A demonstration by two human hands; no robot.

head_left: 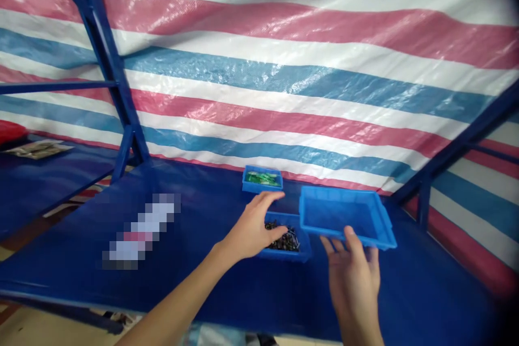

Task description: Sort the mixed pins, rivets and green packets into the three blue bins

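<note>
My right hand [354, 267] grips the near edge of a shallow blue plastic bin [344, 235], thumb on the rim and fingers underneath. The bin looks empty and is held tilted above the table. My left hand [255, 227], thumb and fingers spread apart, hovers over the left side of a second blue bin [306, 254]. Inside that bin lies a heap of small dark metal pieces, perhaps screws [287, 240]; the hand partly hides them. Whether the left hand touches its rim I cannot tell.
Toward the back of the blue table [182, 281] stands a small blue bin [251, 186] with green items [261, 177]. A blurred-out pale object [141, 232] lies at left. Blue metal posts [109, 65] and a striped tarp [284, 75] border the table.
</note>
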